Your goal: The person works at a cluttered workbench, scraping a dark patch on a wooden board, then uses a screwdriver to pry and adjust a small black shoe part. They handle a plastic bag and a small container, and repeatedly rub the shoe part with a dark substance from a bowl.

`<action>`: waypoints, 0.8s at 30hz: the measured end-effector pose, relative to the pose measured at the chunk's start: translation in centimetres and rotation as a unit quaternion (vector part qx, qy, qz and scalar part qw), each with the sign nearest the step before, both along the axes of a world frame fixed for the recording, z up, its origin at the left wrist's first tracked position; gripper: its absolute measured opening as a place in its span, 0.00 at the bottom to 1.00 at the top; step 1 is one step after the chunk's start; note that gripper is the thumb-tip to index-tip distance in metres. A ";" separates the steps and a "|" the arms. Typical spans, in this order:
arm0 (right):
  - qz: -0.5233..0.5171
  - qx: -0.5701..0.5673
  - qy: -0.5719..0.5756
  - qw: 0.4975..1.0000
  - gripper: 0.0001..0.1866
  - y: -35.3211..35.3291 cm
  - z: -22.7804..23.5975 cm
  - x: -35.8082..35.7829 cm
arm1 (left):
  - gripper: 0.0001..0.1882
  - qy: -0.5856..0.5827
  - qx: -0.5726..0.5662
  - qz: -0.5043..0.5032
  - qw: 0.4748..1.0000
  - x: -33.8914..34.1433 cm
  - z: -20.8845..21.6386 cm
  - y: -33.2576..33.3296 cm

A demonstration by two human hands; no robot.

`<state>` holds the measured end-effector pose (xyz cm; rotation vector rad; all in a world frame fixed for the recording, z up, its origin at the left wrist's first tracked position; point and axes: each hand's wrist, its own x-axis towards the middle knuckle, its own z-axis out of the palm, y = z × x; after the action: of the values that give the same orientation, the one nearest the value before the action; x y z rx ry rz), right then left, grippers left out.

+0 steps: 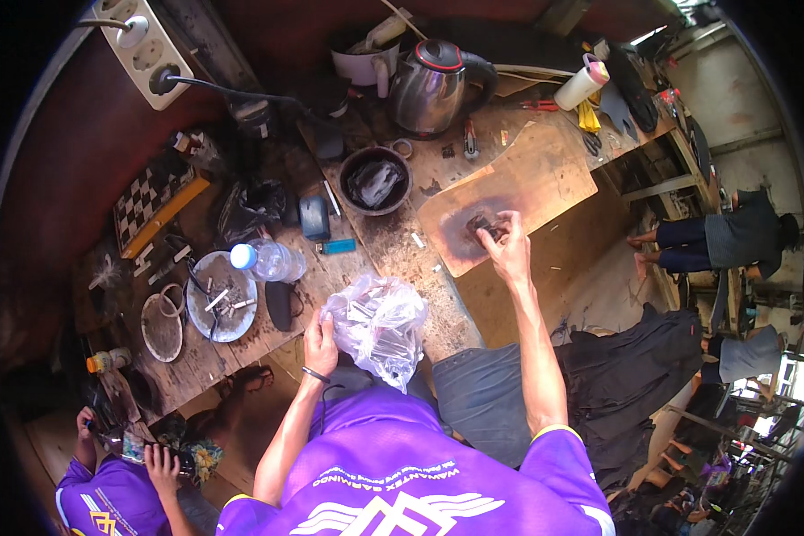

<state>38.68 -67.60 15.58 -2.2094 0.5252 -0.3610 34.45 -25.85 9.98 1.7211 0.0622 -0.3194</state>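
My left hand (320,347) grips the side of a clear plastic bag (380,323), which is crumpled and has pale contents I cannot make out. A dark band circles that wrist. Farther right, my right hand (510,250) pinches a small dark piece (481,225) between thumb and fingers; its kind is not clear. Beneath it lies a brown board (545,183) with a black smudge around the piece. Left of the board stands a dark round bowl (348,198) holding something black and shiny.
A clear bottle (277,262) with a blue cap stands near a plate (226,323) of cigarette butts. At the back are a steel kettle (429,89) and a power strip (147,54). Another person (107,496) in purple sits at lower left. Dark cloth (634,384) lies right.
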 end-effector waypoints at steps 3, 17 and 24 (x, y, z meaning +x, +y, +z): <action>-0.006 -0.131 -0.012 0.991 0.23 1.0 -0.3 -0.1 | 0.18 0.007 -0.017 0.010 1.000 0.1 0.0 0.1; -0.052 -0.112 -0.048 0.991 0.14 -1.1 -0.7 0.2 | 0.19 -0.021 0.025 0.001 0.999 0.4 -1.2 -0.2; -0.044 -0.182 0.025 0.982 0.16 1.1 -3.1 0.2 | 0.18 -0.003 0.000 -0.009 1.000 0.4 -1.0 -0.4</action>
<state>38.87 -66.54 12.47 -2.5590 0.6259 -0.4807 34.87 -26.23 8.96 1.7240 0.0422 -0.3269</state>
